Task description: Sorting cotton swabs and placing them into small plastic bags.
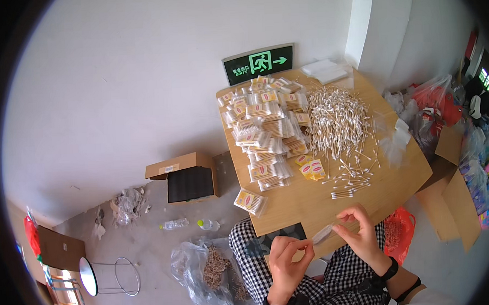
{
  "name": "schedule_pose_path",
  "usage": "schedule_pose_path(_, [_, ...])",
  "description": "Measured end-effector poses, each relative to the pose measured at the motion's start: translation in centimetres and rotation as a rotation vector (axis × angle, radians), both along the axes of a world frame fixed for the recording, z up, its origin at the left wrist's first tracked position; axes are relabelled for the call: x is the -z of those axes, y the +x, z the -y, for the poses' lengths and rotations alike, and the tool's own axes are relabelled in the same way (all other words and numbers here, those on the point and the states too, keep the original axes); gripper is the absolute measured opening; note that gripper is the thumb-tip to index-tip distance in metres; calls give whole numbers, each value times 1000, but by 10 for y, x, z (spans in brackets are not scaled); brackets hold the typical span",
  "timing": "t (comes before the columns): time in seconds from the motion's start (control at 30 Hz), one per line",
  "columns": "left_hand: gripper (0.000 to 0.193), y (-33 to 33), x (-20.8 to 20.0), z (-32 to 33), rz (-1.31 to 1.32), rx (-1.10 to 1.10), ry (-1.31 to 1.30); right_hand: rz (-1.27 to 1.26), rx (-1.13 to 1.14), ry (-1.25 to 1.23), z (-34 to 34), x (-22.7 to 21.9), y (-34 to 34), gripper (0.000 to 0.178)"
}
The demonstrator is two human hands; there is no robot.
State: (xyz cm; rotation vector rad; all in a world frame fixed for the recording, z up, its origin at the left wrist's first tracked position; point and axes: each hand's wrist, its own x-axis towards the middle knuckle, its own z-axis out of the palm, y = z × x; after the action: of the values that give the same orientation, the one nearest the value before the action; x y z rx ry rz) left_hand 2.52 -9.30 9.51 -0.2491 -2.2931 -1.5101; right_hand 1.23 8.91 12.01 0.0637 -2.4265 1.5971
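Note:
My left hand (288, 260) and my right hand (361, 235) are raised over my lap at the table's near edge, fingertips pinched. Between them stretches a small clear plastic bag (323, 234), an end at each hand's fingers; whether anything is inside cannot be made out. Just beyond the hands, a short row of cotton swabs (342, 194) lies on the wooden table (290, 207), with loose swabs scattered behind it. A large heap of cotton swabs (338, 118) spreads farther back. Yellow printed cards (312, 168) lie left of the scattered swabs. Filled swab packets (263, 132) are piled along the table's left side.
An exit sign (259, 63) leans at the table's back, near white sheets (325, 71). Thin clear bags (394, 143) lie at the right. Around the table are cardboard boxes (188, 177), a plastic sack (206, 271), bottles (208, 225), a red bag (399, 230) and a stool (89, 276).

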Motion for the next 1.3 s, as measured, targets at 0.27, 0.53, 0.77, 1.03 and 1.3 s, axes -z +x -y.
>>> schedule_pose_path(0.27, [19,-32,-14,-20,-308,49,-319,410,-148,-318,3,6,-33,13])
schedule_pose_path(0.53, [34,-39,-65,10,-182,621,101,218,-122,159,-61,-2,-105,9])
schedule_pose_path(0.77, [41,-43,-125,41,-380,914,256,-102,50,179,-107,-33,-264,13])
schedule_pose_path(1.03, [21,-48,-90,65,-319,515,353,-224,-70,14,-54,37,-413,13])
schedule_pose_path(1.3, [37,-5,-10,87,123,138,749,-54,-40,306,-42,72,-480,26])
